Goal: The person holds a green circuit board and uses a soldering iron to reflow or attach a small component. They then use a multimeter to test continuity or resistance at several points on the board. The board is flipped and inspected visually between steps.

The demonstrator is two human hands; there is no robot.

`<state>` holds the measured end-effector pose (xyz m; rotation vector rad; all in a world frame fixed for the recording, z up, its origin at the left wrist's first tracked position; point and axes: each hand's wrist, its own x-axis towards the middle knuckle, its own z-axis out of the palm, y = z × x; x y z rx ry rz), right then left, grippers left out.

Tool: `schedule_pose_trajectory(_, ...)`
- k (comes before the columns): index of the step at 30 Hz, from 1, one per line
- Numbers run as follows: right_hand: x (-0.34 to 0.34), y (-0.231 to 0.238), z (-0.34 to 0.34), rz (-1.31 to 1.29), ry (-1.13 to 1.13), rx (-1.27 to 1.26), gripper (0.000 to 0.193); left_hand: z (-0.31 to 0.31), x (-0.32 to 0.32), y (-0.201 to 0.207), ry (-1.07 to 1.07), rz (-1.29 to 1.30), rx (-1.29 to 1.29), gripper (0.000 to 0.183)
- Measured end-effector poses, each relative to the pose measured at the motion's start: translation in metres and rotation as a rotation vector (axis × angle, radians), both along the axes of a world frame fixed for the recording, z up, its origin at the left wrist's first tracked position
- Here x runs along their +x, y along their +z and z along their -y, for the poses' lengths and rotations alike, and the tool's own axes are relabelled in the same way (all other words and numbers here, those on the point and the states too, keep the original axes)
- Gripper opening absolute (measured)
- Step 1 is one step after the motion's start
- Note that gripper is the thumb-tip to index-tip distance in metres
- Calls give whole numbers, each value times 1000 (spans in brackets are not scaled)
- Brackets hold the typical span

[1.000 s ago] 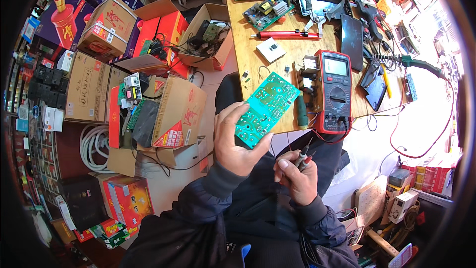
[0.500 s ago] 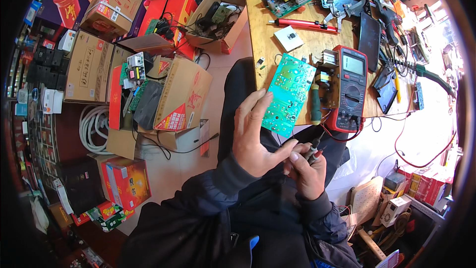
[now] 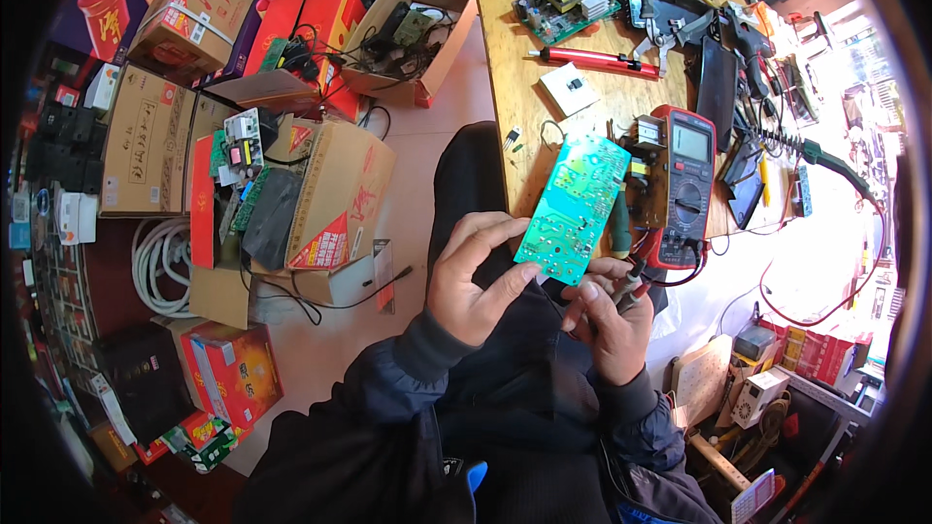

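Observation:
A green circuit board (image 3: pixel 575 196), solder side up, slants over the front edge of the wooden bench. My left hand (image 3: pixel 468 277) grips its lower left edge between thumb and fingers. Close to the board's lower right corner, my right hand (image 3: pixel 614 325) is closed around the multimeter's test probes (image 3: pixel 631 288); their tips are hard to make out. Part of the right fingers goes behind the board's corner. To the right lies the red multimeter (image 3: pixel 687 196), its leads plugged in at the bottom. A green-handled tool (image 3: pixel 619 225) sits between board and meter.
On the bench (image 3: pixel 517 39) are a red desoldering pump (image 3: pixel 597 62), a white block (image 3: pixel 569 90), another circuit board (image 3: pixel 566 8) and pliers (image 3: pixel 649 24). A soldering iron (image 3: pixel 815 155) rests at the right. Open cartons (image 3: pixel 335 196) of electronic parts stand on the floor at left.
My left hand has left the probes and taken hold of the board's lower left edge. The right hand with the probes has come up against the board's lower corner.

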<state>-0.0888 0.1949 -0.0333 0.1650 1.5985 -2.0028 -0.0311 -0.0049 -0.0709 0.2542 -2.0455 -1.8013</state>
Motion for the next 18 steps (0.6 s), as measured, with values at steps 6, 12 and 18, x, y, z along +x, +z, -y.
schedule_pose_trajectory(6, -2, -4, 2, -81, -23, 34, 26, 7, -6, 0, -78, 45, -59, 42)
schedule_pose_trajectory(12, 6, -6, 1, -45, -50, 28, 23, 46, -37, 2, 71, -10, -126, 18)
schedule_pose_trajectory(18, 16, -5, -4, 49, -2, -35, 21, 57, -91, 7, 43, 45, -532, 17)
